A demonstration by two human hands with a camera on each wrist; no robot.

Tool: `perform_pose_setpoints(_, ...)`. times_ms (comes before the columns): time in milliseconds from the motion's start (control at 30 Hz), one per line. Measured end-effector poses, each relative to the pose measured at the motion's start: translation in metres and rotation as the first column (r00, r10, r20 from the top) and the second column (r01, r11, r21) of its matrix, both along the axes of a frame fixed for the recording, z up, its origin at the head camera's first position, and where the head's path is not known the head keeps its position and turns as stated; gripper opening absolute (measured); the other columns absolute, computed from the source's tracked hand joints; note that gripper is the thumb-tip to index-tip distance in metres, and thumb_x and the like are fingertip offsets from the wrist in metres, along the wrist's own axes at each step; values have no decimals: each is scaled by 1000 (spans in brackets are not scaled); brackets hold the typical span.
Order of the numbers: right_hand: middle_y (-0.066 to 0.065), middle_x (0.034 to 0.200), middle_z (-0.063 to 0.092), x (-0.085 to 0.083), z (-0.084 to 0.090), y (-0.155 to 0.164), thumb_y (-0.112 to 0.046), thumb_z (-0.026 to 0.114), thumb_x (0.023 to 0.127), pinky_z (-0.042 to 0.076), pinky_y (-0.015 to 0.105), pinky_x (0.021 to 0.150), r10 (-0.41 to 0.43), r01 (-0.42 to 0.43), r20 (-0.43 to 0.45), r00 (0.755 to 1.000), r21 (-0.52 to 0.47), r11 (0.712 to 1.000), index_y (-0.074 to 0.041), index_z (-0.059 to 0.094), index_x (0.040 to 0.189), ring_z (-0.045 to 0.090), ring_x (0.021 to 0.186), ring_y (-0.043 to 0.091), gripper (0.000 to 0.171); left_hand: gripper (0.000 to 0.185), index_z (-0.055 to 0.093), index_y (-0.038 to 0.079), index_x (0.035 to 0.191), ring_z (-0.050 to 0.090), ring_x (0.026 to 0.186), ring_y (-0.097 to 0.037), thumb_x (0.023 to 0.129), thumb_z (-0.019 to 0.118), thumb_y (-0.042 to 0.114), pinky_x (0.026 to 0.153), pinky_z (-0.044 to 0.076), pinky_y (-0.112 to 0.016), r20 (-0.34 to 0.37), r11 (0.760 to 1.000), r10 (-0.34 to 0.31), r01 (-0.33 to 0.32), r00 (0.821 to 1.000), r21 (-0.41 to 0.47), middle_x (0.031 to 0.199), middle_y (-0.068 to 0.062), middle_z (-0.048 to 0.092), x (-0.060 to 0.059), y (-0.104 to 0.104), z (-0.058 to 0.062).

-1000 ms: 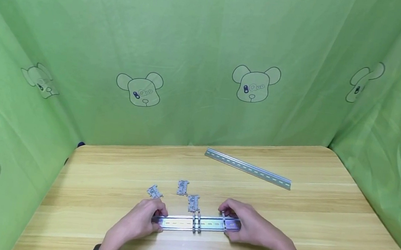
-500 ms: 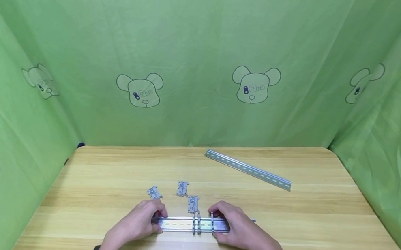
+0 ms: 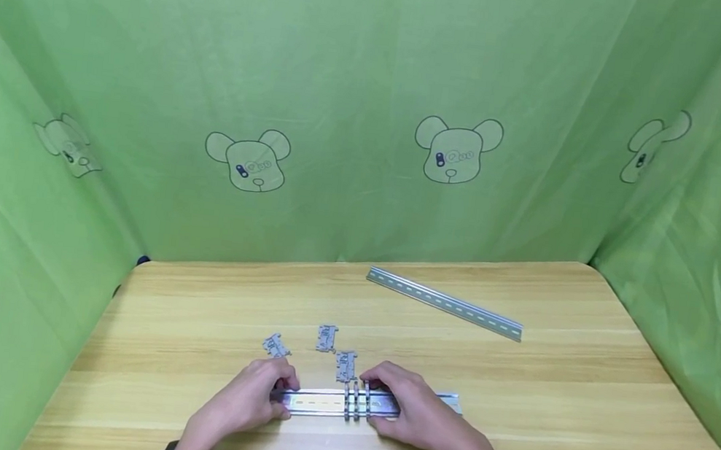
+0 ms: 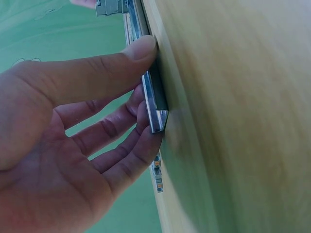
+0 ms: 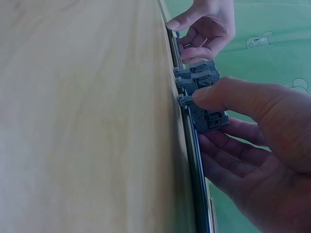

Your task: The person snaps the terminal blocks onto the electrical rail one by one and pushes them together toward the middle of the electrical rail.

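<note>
Near the front edge of the tabletop [image 3: 192, 324] I see the DIN rail [image 3: 322, 402] lying crosswise; my left hand [image 3: 250, 400] pinches its left end, and my right hand [image 3: 409, 413] grips a grey terminal block [image 3: 367, 400] seated on it, just beside two others [image 3: 351, 400]. Three loose blocks [image 3: 326, 338] lie just behind. A spare rail [image 3: 444, 304] lies well apart toward the back, bare wood around it. No lettering is readable; the green curtain [image 3: 350, 70] carries bear-head prints.

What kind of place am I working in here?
Probably a staged recording booth, not a workshop: green cloth printed with cartoon bears hangs round a wooden table, which bears only two metal rails and some grey clips.
</note>
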State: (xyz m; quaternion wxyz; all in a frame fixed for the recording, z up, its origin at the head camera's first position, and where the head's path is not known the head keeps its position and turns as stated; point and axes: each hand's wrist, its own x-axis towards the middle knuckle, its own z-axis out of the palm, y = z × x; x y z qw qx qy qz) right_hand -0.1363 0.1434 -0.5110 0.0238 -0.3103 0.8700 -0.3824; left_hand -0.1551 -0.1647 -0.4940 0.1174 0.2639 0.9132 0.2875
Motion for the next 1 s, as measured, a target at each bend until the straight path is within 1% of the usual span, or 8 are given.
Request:
perform_pose_setpoints(167,0,120,67,0,0,-6,-11,84,79,56,36,93,-5,5,-17,1000,6,1000,-9,63,128,65,107,17,53,28,72,13,94,60,83,-12,72,90,9,75,52,-26,0,1000,2,-2,1000,4,92,6,65,0,0,0)
perform_pose_setpoints(367,-1,123,67,-1,-1,-11,-13,83,81,54,37,98,-12,11,16,1000,22,1000,-8,63,130,64,112,17,53,28,72,14,94,60,85,-12,72,90,9,76,53,-28,-3,1000,3,-3,1000,0,93,7,65,0,0,1)
perform_pose_setpoints(567,0,124,66,-1,-1,-15,-14,84,81,54,39,99,-22,22,10,1000,48,999,-6,62,132,63,115,16,56,28,72,14,94,60,84,-12,73,90,9,76,52,-27,-5,1000,1,-1,1000,4,93,7,65,0,0,0)
perform_pose_setpoints(700,0,126,66,-1,1,-17,-15,83,83,53,39,101,-28,25,40,999,62,998,-7,62,133,62,117,16,55,28,72,13,94,60,83,-12,73,90,9,75,52,-27,-9,1000,-1,1,1000,7,92,6,65,-1,-1,0)
perform_pose_setpoints(867,-1,125,66,-2,0,-18,-17,83,83,53,37,101,-13,10,52,999,48,999,-9,63,132,62,116,14,54,28,72,13,94,60,83,-11,72,90,9,75,53,-27,-11,1000,-2,2,1000,5,92,6,65,0,-1,-1)
perform_pose_setpoints(1000,-4,125,66,-1,-2,-19,-18,85,82,53,37,100,-11,9,62,998,41,999,-10,63,133,62,116,13,57,29,72,13,94,59,83,-11,72,90,8,75,52,-26,-7,1000,-3,3,1000,8,93,7,65,0,0,-1)
